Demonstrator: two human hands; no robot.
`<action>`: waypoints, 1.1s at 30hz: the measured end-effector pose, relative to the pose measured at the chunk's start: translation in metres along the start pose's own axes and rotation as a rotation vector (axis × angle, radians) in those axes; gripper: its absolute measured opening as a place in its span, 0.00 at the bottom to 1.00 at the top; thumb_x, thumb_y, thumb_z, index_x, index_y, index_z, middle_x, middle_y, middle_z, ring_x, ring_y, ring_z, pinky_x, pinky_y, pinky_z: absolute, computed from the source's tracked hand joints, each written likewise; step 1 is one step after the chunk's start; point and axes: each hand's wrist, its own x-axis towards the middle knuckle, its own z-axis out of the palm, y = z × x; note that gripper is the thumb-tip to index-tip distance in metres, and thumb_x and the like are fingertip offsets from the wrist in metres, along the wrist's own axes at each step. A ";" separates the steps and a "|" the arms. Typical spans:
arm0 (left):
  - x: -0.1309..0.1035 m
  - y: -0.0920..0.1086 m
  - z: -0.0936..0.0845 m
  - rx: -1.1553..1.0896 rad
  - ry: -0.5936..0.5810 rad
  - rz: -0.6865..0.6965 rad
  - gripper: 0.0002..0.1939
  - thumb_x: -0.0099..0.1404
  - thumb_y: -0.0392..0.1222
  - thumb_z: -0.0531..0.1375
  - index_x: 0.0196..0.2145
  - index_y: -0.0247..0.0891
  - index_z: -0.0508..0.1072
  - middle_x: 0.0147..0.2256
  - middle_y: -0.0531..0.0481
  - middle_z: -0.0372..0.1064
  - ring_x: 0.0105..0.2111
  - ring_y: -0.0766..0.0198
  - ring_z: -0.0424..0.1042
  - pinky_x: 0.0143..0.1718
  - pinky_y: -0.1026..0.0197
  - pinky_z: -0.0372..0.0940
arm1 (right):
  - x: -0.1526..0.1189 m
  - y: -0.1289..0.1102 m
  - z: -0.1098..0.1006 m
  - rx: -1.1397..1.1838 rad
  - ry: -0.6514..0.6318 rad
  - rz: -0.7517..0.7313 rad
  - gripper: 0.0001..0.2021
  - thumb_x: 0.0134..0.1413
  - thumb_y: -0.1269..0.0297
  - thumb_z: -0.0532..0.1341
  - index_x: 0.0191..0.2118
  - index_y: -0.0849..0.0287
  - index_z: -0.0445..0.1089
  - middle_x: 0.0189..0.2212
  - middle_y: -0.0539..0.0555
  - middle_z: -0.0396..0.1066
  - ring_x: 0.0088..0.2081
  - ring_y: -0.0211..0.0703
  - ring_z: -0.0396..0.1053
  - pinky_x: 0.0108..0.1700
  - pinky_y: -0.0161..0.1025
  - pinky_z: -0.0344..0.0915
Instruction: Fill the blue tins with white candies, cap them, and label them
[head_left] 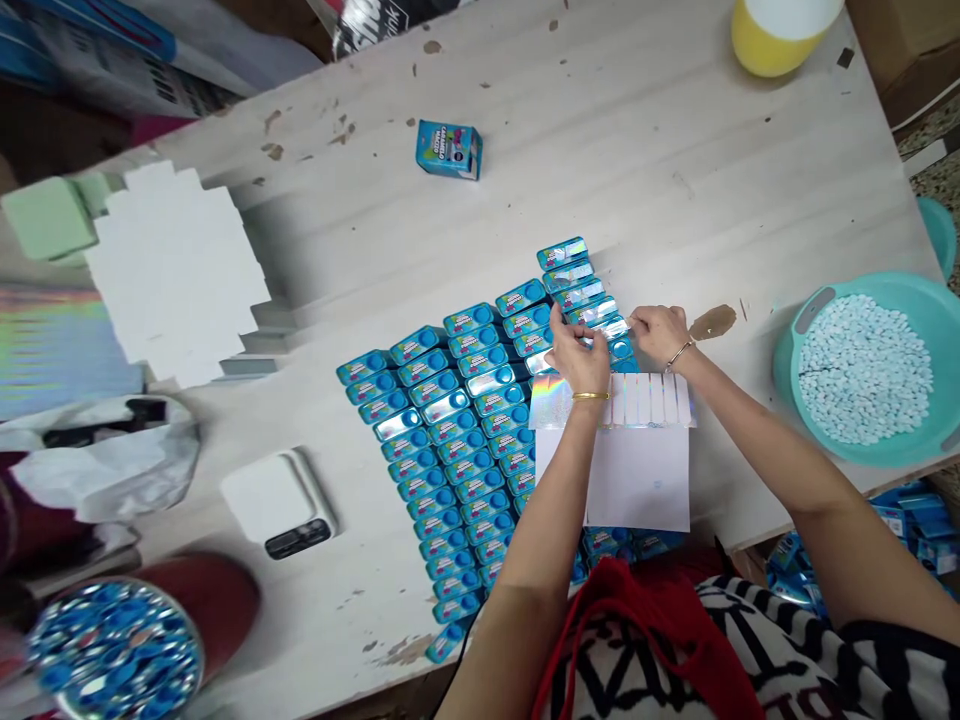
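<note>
My left hand (579, 355) and my right hand (660, 333) hold the two ends of a shiny holographic sticker strip (616, 328), fingers pinched. The strip lies over the top of a small blue candy box in the right-hand column. Boxes farther up that column, such as the top box (562, 253), carry similar shiny strips. Rows of blue candy boxes (455, 425) stand close together to the left. Below my hands lies a holographic sticker sheet (651, 400) cut into strips, on top of a white backing sheet (637, 475).
A lone candy box (448, 150) lies farther back. At the right stands a turquoise tub (787, 375) of white candies; a yellow bowl (772, 45) is behind. On the left are stacked white cards (176, 275), a white scale (270, 495) and a container of blue wrapped pieces (116, 650).
</note>
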 end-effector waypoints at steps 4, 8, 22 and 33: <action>-0.001 0.006 -0.005 0.102 0.044 0.001 0.39 0.58 0.41 0.60 0.64 0.36 0.49 0.42 0.45 0.68 0.45 0.53 0.66 0.53 0.48 0.55 | -0.004 0.010 0.010 0.103 0.054 0.059 0.13 0.57 0.65 0.56 0.45 0.58 0.73 0.32 0.53 0.75 0.39 0.47 0.69 0.49 0.45 0.52; 0.000 0.005 -0.008 0.168 0.062 -0.010 0.44 0.56 0.46 0.64 0.64 0.36 0.49 0.50 0.38 0.62 0.52 0.46 0.62 0.54 0.44 0.55 | -0.020 0.013 0.021 0.142 0.103 -0.009 0.18 0.59 0.69 0.52 0.53 0.58 0.70 0.39 0.55 0.74 0.42 0.47 0.69 0.47 0.43 0.56; -0.002 0.000 -0.016 -0.106 0.198 0.169 0.33 0.56 0.50 0.65 0.55 0.38 0.60 0.49 0.40 0.61 0.50 0.53 0.61 0.54 0.49 0.57 | -0.041 0.007 0.015 -0.276 -0.072 -0.084 0.28 0.61 0.75 0.47 0.67 0.57 0.53 0.49 0.62 0.70 0.50 0.53 0.65 0.52 0.48 0.50; -0.014 0.012 -0.034 -0.776 -0.146 -0.083 0.10 0.54 0.45 0.65 0.27 0.38 0.69 0.29 0.54 0.64 0.32 0.67 0.65 0.38 0.63 0.62 | -0.044 0.005 0.013 0.795 0.114 0.039 0.26 0.59 0.39 0.50 0.36 0.58 0.72 0.32 0.54 0.72 0.35 0.43 0.67 0.41 0.41 0.64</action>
